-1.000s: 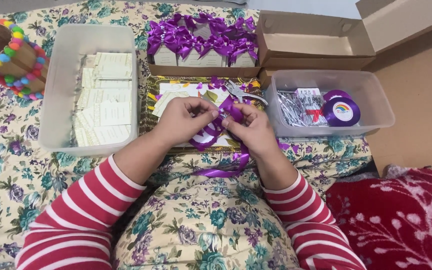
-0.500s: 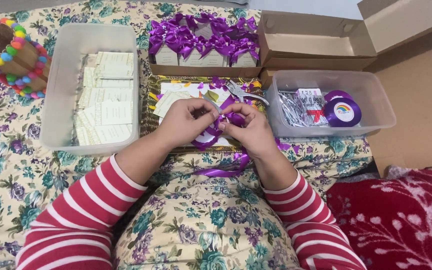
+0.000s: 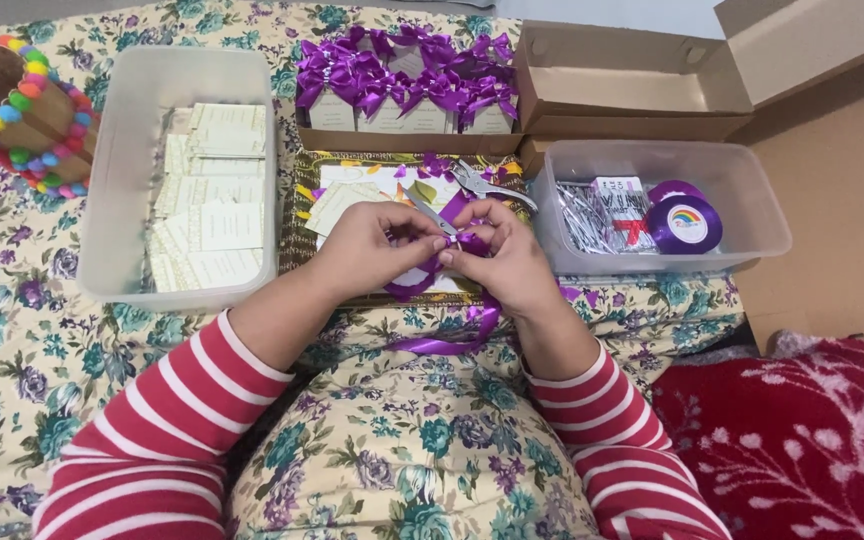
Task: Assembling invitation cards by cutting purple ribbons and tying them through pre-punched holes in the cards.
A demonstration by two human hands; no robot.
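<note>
Both arms wore long sleeves banded in red and white stripes, the bands running round the arm. The left sleeve (image 3: 167, 420) was pushed up a little, its cuff ending partway along the forearm; the right sleeve (image 3: 617, 440) ended nearer the wrist. The left hand (image 3: 367, 250) and right hand (image 3: 507, 260) were bare, with no rings, watch or gloves showing on the fingers.

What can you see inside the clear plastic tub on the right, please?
The clear plastic tub holds a roll of purple ribbon, a small packet and a heap of silvery strips. Anything beneath them is hidden.
</note>
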